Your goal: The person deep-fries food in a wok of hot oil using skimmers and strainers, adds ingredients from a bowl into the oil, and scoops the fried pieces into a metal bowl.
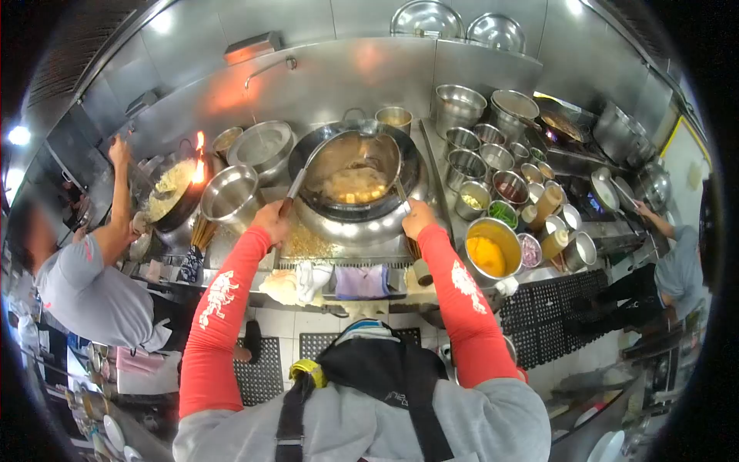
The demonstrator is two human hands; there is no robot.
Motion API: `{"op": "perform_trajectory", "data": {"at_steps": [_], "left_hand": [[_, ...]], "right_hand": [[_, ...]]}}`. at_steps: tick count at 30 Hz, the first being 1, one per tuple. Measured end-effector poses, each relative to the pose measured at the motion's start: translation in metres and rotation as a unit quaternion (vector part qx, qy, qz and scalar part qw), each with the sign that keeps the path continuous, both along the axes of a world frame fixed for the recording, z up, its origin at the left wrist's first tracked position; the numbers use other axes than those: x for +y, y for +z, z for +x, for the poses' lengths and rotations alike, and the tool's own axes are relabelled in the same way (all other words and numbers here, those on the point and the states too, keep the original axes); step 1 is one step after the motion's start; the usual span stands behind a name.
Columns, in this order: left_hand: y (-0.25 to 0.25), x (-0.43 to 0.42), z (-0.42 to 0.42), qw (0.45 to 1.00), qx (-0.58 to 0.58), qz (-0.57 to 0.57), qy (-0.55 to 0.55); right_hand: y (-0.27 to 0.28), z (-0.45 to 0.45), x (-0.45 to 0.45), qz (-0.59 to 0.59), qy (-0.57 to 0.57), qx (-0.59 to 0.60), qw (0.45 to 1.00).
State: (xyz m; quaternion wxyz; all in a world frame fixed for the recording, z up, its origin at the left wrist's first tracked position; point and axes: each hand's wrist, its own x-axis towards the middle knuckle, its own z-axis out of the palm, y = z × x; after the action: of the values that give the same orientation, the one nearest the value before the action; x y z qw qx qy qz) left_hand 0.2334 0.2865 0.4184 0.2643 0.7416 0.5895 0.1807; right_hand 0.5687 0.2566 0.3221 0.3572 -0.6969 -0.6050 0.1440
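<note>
My left hand (pixel 271 223) is closed round the wooden grip of a wok strainer (pixel 295 185), whose metal shaft slants up to the wok's left side. On the other side, my right hand (pixel 418 219) grips the handle of a ladle (pixel 402 196); its bowl is hard to make out. Between and beyond both hands sits a large dark wok (pixel 302 150) on the range. Pale golden pieces of food (pixel 356 189) lie low in it in brownish liquid. Where the strainer's head ends and the wok begins is unclear.
Left, a co-worker (pixel 100 269) stands by a flaming wok (pixel 181 185). Metal pots (pixel 231 192) and a colander (pixel 262 146) stand between. On my right are several ingredient tins, a pot of orange liquid (pixel 493 248) and squeeze bottles (pixel 554 245). Another person (pixel 677 262) works far right. Folded cloths (pixel 362 282) hang in front.
</note>
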Motion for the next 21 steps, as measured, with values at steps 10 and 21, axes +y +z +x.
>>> {"op": "perform_trajectory", "data": {"at_steps": [10, 21], "left_hand": [[-0.019, 0.053, -0.001, 0.950, -0.160, -0.263, 0.052], [-0.021, 0.071, 0.013, 0.868, -0.263, -0.419, 0.048]], "right_hand": [[0.033, 0.016, -0.006, -0.205, 0.061, 0.271, 0.939], [-0.049, -0.012, -0.002, 0.005, -0.017, 0.136, 0.991]]}}
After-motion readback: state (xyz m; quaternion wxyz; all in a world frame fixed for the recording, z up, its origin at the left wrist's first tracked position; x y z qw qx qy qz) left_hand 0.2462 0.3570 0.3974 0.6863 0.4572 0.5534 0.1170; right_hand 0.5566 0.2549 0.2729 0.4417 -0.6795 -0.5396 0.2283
